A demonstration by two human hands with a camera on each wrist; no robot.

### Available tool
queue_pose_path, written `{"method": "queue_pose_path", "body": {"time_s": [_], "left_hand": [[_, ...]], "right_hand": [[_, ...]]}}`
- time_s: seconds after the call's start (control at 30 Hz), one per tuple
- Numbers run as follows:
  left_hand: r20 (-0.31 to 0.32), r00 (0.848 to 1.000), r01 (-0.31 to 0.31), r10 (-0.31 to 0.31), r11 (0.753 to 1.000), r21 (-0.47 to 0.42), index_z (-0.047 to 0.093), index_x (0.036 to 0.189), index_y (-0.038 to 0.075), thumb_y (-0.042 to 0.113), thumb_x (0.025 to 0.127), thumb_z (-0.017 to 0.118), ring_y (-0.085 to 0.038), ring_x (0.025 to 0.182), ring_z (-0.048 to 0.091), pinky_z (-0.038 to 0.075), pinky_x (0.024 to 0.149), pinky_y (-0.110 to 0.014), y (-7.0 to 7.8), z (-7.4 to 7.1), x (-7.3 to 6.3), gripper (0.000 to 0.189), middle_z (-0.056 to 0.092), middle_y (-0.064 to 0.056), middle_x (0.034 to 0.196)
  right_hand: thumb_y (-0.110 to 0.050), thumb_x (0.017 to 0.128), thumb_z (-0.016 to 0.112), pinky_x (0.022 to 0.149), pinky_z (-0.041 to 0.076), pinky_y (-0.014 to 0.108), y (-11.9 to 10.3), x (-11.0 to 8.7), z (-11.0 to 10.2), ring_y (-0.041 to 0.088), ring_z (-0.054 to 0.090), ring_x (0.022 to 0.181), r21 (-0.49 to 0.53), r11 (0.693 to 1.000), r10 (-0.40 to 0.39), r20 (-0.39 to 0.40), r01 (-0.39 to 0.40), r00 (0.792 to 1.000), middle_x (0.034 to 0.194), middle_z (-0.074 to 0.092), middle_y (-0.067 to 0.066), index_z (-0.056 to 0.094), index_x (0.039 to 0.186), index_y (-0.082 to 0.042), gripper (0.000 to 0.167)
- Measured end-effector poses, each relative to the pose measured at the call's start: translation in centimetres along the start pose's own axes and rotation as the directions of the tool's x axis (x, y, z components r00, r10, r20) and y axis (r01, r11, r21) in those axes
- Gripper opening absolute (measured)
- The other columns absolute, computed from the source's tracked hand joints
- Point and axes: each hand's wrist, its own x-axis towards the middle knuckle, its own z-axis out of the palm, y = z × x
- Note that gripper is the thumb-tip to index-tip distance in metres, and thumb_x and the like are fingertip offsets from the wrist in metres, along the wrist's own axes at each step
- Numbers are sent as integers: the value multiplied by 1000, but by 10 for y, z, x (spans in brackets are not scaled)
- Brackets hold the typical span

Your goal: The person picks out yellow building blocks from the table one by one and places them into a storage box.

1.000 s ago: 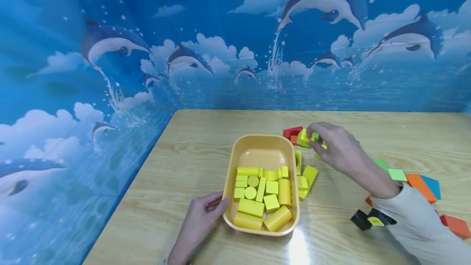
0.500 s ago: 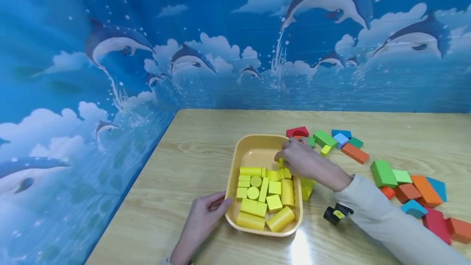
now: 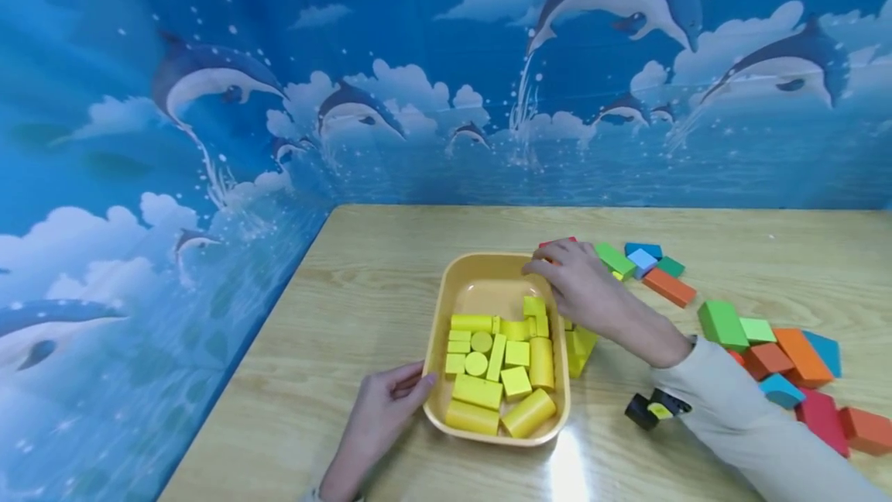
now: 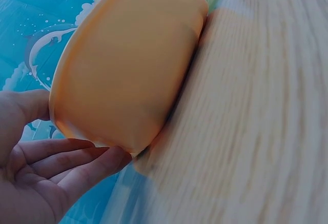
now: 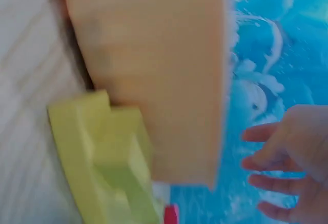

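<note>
A tan plastic bin (image 3: 491, 297) stands on the table with several yellow building blocks (image 3: 477, 391) inside, cylinders and cuboids among them. My left hand (image 3: 386, 409) grips its near left side; in the left wrist view the thumb is at the rim and the fingers lie along the outer wall (image 4: 128, 65). Over the bin's far right rim hovers my right hand (image 3: 578, 277), its fingers loosely spread and holding nothing in the right wrist view. More yellow blocks (image 5: 115, 162) lie outside against the right wall, partly hidden by the right arm in the head view.
Right of the bin lie loose blocks: a green cuboid (image 3: 722, 324), an orange one (image 3: 801, 356), a red one (image 3: 822, 418) and several others. Behind the right hand sits a smaller group with a blue block (image 3: 643, 260). A dolphin-print curtain (image 3: 432, 99) borders the table.
My right hand carried small yellow pieces from the far pile leftward into the bin and let go of them. It has since drawn back slightly over the rim. The left hand stayed.
</note>
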Motion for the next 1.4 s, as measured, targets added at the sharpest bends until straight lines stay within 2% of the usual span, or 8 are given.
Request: {"method": "queue_pose_path", "body": {"time_s": [0.1, 0.2, 0.4, 0.6, 0.77, 1.1, 1.23, 1.4], "left_hand": [[-5, 1000, 10, -10, 1000, 5, 61, 117, -12, 23, 93, 66, -32, 97, 69, 59, 79, -27, 1, 0, -1, 43, 66, -28, 108], [-10, 1000, 23, -23, 1000, 6, 61, 118, -12, 24, 93, 66, -32, 98, 68, 59, 80, -27, 1, -1, -1, 44, 66, -28, 109], [-11, 999, 34, -34, 999, 6, 60, 118, -12, 23, 93, 66, -31, 97, 69, 59, 79, -27, 2, -1, -2, 43, 67, -27, 108], [-10, 998, 63, -63, 998, 3, 60, 119, -11, 25, 93, 66, -30, 97, 69, 59, 80, -27, 3, 1, -2, 45, 66, -27, 110], [-8, 998, 64, -64, 998, 4, 60, 119, -11, 25, 92, 66, -30, 96, 69, 59, 79, -27, 3, 1, -1, 44, 67, -26, 109], [-10, 999, 53, -53, 999, 1, 60, 118, -12, 24, 93, 66, -30, 96, 69, 59, 79, -26, 2, 0, -2, 44, 67, -27, 108], [-4, 999, 33, -33, 999, 2, 60, 118, -12, 25, 93, 66, -30, 96, 69, 59, 79, -26, 1, 0, -1, 45, 67, -27, 108], [-8, 1000, 7, -7, 1000, 1, 60, 117, -13, 22, 93, 66, -30, 95, 69, 59, 78, -27, 1, 0, -1, 43, 67, -28, 107]], "right_hand": [[23, 77, 53, 76, 55, 45, 11, -12, -11, 31, 61, 92, 25, 1000, -14, -75, 16, 997, 98, 67, 13, 71, 99, -4, 39], [21, 76, 60, 68, 58, 36, 21, -31, -15, 24, 62, 86, 70, 997, 18, 10, -19, 1000, 93, 68, 7, 71, 96, -5, 35], [9, 77, 73, 85, 56, 48, 37, -66, -4, 32, 62, 102, 68, 997, -43, 219, 29, 975, 110, 68, 11, 70, 110, -4, 35], [-20, 73, 84, 82, 56, 46, 42, -81, 1, 29, 57, 102, 18, 999, -40, 263, 37, 964, 110, 63, 7, 70, 112, -13, 42], [-20, 76, 83, 77, 57, 41, 43, -85, -3, 24, 59, 94, 2, 1000, -26, 303, 26, 953, 102, 63, 4, 70, 107, -8, 36], [-7, 88, 70, 78, 58, 35, 39, -74, -23, 10, 55, 85, 147, 961, 103, 594, -233, 798, 96, 59, -10, 67, 102, -17, 18], [-6, 88, 69, 75, 57, 32, 45, -73, -34, 10, 53, 85, 155, 964, 94, 557, -215, 825, 98, 59, -9, 67, 103, -16, 18], [-7, 88, 69, 67, 56, 29, 47, -61, -56, 12, 54, 81, 82, 976, 158, 382, -204, 910, 98, 62, -1, 67, 107, -5, 19]]}}
